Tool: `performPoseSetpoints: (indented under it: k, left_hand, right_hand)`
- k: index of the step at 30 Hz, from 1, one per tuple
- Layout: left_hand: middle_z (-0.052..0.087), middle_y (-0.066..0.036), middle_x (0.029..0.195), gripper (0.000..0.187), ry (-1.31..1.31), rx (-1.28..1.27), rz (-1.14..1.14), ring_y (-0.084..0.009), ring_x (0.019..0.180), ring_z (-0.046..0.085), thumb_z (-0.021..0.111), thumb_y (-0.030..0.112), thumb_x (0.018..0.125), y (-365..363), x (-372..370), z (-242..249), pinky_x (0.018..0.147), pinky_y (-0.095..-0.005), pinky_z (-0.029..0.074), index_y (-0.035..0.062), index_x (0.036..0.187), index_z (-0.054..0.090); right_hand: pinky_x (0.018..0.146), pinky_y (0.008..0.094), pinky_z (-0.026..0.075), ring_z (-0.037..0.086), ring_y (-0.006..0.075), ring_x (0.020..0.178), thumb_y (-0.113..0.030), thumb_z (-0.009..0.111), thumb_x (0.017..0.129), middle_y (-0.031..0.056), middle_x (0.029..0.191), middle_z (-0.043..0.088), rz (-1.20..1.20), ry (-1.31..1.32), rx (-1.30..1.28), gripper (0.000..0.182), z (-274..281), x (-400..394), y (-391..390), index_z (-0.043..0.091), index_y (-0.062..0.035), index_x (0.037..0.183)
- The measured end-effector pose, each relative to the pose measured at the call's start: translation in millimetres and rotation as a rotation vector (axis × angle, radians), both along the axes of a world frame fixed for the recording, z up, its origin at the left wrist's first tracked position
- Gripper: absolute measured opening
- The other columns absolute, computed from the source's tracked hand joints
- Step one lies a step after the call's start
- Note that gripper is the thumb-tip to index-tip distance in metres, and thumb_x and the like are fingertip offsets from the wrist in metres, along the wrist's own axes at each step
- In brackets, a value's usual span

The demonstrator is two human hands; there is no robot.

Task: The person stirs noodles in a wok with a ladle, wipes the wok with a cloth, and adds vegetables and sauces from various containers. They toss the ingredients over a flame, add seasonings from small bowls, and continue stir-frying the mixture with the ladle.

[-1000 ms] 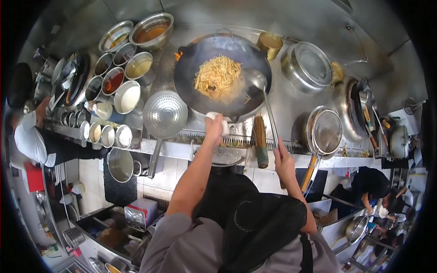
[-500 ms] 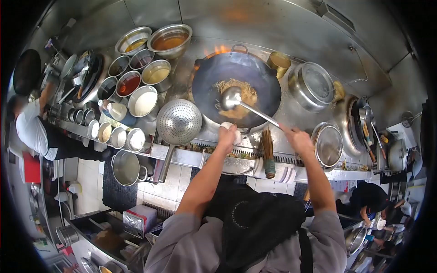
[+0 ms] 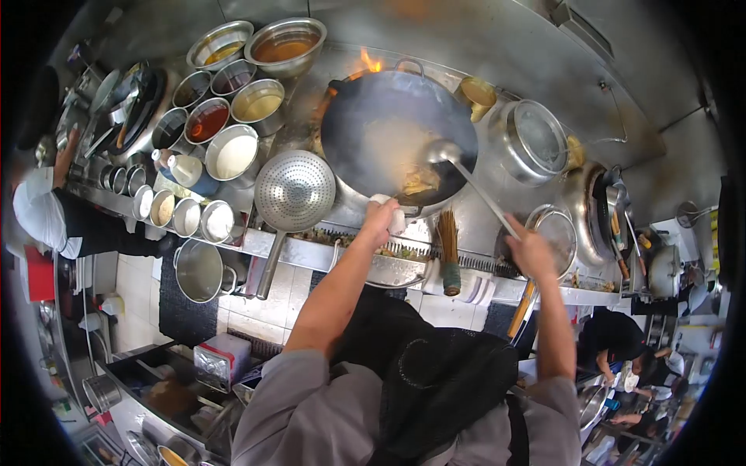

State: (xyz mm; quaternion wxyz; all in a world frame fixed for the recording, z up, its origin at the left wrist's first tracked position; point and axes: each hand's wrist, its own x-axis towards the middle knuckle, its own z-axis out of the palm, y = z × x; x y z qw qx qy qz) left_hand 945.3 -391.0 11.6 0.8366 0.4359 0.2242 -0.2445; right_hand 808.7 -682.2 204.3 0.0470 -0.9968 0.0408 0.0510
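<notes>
My left hand (image 3: pixel 377 224) is closed around a folded white cloth (image 3: pixel 398 222) at the near rim of a large black wok (image 3: pixel 346 147); the cloth hides the grip itself. Noodles (image 3: pixel 420 182) lie low in the wok, partly blurred behind steam. In my right hand (image 3: pixel 533 250), somewhat smeared by motion, is the long handle of a steel ladle (image 3: pixel 486 194). The ladle's bowl hangs over the right side of the wok, its contents hidden.
Flames (image 3: pixel 371 60) rise behind the wok. A perforated strainer (image 3: pixel 295 190) and several sauce pots (image 3: pixel 233 153) stand left. A bamboo brush (image 3: pixel 448 252) lies at the front ledge. Lidded steel pots (image 3: pixel 532 144) stand right. Other people (image 3: pixel 614 342) work at both sides.
The ladle has moved from the noodles to the wok's right side, my right hand drawing right and down. Steam over the wok is thicker. My left hand stays at the near rim.
</notes>
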Motion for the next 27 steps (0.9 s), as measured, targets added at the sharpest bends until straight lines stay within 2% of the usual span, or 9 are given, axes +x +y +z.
performPoseSetpoints:
  k: [2, 7, 10, 11, 14, 17, 21, 25, 27]
  left_hand:
    - [0.06, -0.014, 0.088, 0.03, -0.057, -0.02, 0.021, -0.0239, 0.068, 0.062, 0.064, 0.009, 0.08, -1.0, 0.0, -1.8, 0.054, -0.0418, 0.055, -0.0054, 0.104, 0.053]
    - [0.063, -0.012, 0.087, 0.018, -0.147, 0.039, 0.041, -0.0212, 0.062, 0.06, 0.064, 0.009, 0.081, -15.9, 9.1, -51.2, 0.052, -0.0412, 0.052, -0.0038, 0.092, 0.058]
    - [0.062, -0.007, 0.084, 0.012, -0.136, -0.007, 0.287, -0.0204, 0.071, 0.062, 0.06, 0.008, 0.087, -25.0, -19.4, 9.2, 0.057, -0.0413, 0.052, 0.0025, 0.097, 0.058]
    - [0.062, -0.008, 0.091, 0.019, -0.019, -0.021, 0.047, -0.0211, 0.075, 0.063, 0.057, 0.009, 0.089, -14.2, -17.0, -37.9, 0.061, -0.0414, 0.054, 0.0019, 0.108, 0.056]
    - [0.063, -0.009, 0.091, 0.017, -0.136, -0.148, 0.169, -0.0219, 0.075, 0.065, 0.057, 0.013, 0.092, 3.1, -76.4, 89.7, 0.062, -0.039, 0.057, 0.0047, 0.107, 0.056]
    - [0.063, -0.009, 0.085, 0.012, -0.005, -0.012, 0.133, -0.0206, 0.071, 0.064, 0.058, 0.015, 0.092, 13.4, -99.2, 125.1, 0.059, -0.038, 0.056, 0.0053, 0.099, 0.058]
    - [0.058, -0.007, 0.074, 0.012, -0.101, 0.046, 0.001, -0.0195, 0.061, 0.06, 0.055, 0.013, 0.088, 7.9, -84.6, 86.8, 0.051, -0.0363, 0.048, 0.0009, 0.086, 0.058]
    - [0.057, -0.015, 0.102, 0.027, -0.159, 0.083, -0.097, -0.0241, 0.088, 0.065, 0.055, 0.005, 0.087, 26.3, -140.9, 2.1, 0.069, -0.0385, 0.06, 0.0005, 0.112, 0.048]
    - [0.055, -0.018, 0.11, 0.035, -0.085, 0.043, -0.196, -0.0271, 0.095, 0.065, 0.058, 0.003, 0.086, 47.7, -154.8, 30.3, 0.078, -0.0421, 0.061, 0.0016, 0.119, 0.046]
  right_hand:
    - [0.07, 0.0528, 0.05, 0.064, 0.0469, 0.08, -0.016, 0.06, 0.092, 0.0304, 0.084, 0.064, -0.021, -0.059, 0.315, 0.046, -54.7, 10.7, 7.0, 0.054, -0.0184, 0.138]
    - [0.068, 0.0522, 0.049, 0.062, 0.0497, 0.079, -0.016, 0.057, 0.096, 0.0319, 0.082, 0.062, -0.053, -0.232, 0.405, 0.043, -85.6, -26.6, 29.9, 0.052, -0.0078, 0.137]
    - [0.069, 0.0476, 0.049, 0.061, 0.0482, 0.075, -0.016, 0.055, 0.097, 0.03, 0.08, 0.062, -0.027, -0.348, 0.386, 0.042, -82.7, -30.4, 23.3, 0.052, -0.0045, 0.137]
    - [0.069, 0.0453, 0.05, 0.062, 0.0454, 0.072, -0.017, 0.056, 0.097, 0.0295, 0.079, 0.062, -0.091, -0.204, 0.415, 0.043, -53.8, -49.0, 38.8, 0.052, -0.0054, 0.138]
    - [0.07, 0.0409, 0.051, 0.064, 0.0356, 0.067, -0.02, 0.056, 0.098, 0.0284, 0.082, 0.064, -0.186, 0.143, 0.575, 0.045, 25.2, -71.5, 30.7, 0.051, -0.0079, 0.141]
    - [0.072, 0.0423, 0.05, 0.066, 0.0331, 0.069, -0.022, 0.056, 0.098, 0.0259, 0.09, 0.066, 0.115, 0.27, 0.605, 0.045, 78.3, -80.5, 11.2, 0.051, -0.0088, 0.14]
    - [0.078, 0.0445, 0.049, 0.066, 0.0394, 0.081, -0.021, 0.055, 0.098, 0.0248, 0.093, 0.066, 0.112, 0.259, 0.495, 0.043, 51.4, -45.9, 40.2, 0.052, -0.0084, 0.139]
    - [0.08, 0.0444, 0.048, 0.065, 0.0404, 0.086, -0.021, 0.055, 0.098, 0.0237, 0.092, 0.067, 0.019, 0.195, 0.444, 0.043, 10.3, -43.4, 55.7, 0.052, -0.0085, 0.139]
    - [0.079, 0.0441, 0.049, 0.066, 0.0387, 0.084, -0.021, 0.054, 0.098, 0.0231, 0.092, 0.068, 0.096, 0.274, 0.467, 0.043, 35.6, -57.4, 38.6, 0.053, -0.0089, 0.139]
